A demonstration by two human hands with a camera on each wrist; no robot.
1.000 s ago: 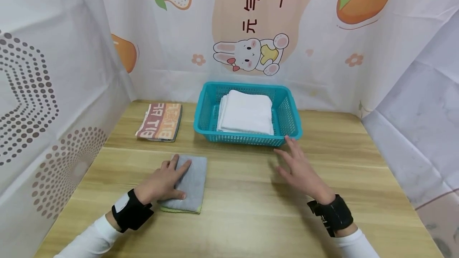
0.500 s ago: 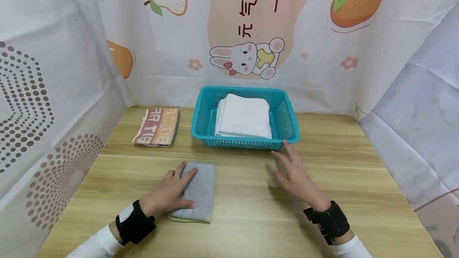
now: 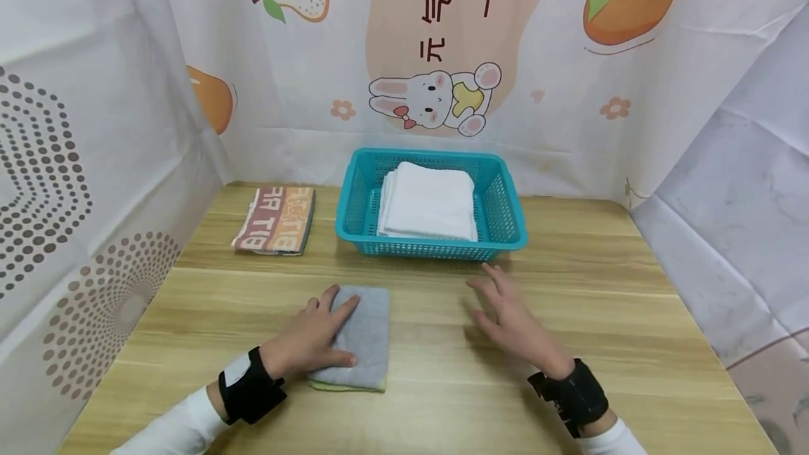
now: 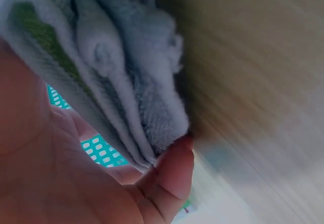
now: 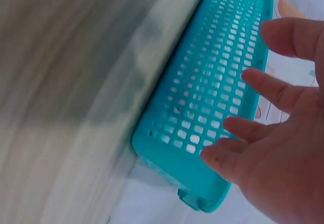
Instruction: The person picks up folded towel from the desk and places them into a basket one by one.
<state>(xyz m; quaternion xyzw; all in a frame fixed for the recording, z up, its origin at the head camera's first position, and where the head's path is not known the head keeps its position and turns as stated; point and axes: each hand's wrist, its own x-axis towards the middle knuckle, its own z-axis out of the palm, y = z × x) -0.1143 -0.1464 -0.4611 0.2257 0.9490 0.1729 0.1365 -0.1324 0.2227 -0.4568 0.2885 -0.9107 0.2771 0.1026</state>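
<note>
A folded grey towel (image 3: 365,339) with a green edge lies on the table, left of the middle. My left hand (image 3: 316,335) grips it from its left side, thumb and fingertips on its top. In the left wrist view, a bent finger (image 4: 174,176) curls against the end of the stacked towel layers (image 4: 116,72). My right hand (image 3: 515,325) hovers over the table with relaxed, spread fingers and holds nothing. Just beyond its fingertips stands a teal plastic basket (image 3: 436,248). Folded white towels (image 3: 430,199) lie inside the basket.
At the back left lies a folded patterned towel (image 3: 274,221) in pink and orange. A printed white curtain (image 3: 291,97) closes off the back, and more sheeting (image 3: 120,160) hangs along both sides. The wooden table (image 3: 442,399) extends beneath everything.
My left hand has moved the grey towel to the right along the table. The right hand has drawn back a little from the basket's front rim toward me and left.
</note>
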